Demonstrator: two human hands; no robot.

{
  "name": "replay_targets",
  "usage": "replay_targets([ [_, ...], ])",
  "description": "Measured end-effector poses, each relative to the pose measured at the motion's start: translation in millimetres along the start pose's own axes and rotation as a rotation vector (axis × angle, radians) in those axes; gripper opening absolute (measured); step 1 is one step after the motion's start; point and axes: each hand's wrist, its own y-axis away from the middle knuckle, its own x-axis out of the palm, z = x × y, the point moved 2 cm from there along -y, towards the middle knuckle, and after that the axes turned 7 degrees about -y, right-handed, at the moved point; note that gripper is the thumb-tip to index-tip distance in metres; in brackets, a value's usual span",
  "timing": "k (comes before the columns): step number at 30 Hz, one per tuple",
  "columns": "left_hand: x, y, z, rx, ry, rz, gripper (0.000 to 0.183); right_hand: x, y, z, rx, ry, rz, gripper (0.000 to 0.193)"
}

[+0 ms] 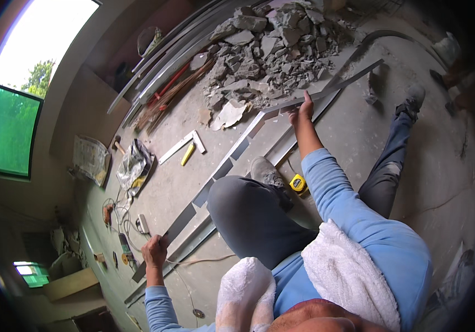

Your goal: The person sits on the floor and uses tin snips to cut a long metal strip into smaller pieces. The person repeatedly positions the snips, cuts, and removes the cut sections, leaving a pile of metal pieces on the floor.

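Note:
A long, thin metal channel (181, 222) with notches cut along its side runs diagonally in front of me, angled where it passes my right hand. Near its lower left end, my left hand (154, 253) is closed around it. At the far part my right hand (302, 110) grips the channel by the angled stretch, thumb pointing up. Beneath and alongside lies a second straight metal channel (279, 148) on the floor. My bent knee (237, 207) hides part of both pieces. Close to my shoe sits a yellow tape measure (298, 183).
Broken concrete rubble (270, 52) is heaped at the far side, beside long metal profiles (163, 74). A carpenter's square (179, 148) and yellow utility knife (188, 154) lie left of the channel. An angle grinder (125, 246), power strip (142, 223) and loose cables are at far left.

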Motion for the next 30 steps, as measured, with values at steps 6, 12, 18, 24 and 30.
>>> replay_targets([
  [6, 57, -11, 12, -0.015, 0.071, 0.070, 0.011, 56, 27, 10, -0.174, 0.222, 0.067, 0.029],
  [12, 118, -67, -25, 0.004, 0.333, -0.039, 0.009, 226, 104, 56, -0.406, 0.423, 0.377, 0.035],
  [18, 123, -169, -113, 0.020, 0.529, -0.092, 0.015, 437, 271, 85, -0.615, 0.644, 0.863, 0.020],
  [24, 61, -269, -201, 0.196, 0.724, 0.125, 0.053, 573, 428, 54, -0.808, 0.760, 1.301, 0.018],
  [30, -172, -368, -153, 0.203, 1.729, -0.039, 0.068, 588, 497, 12, -0.977, 1.137, 1.686, 0.023],
])
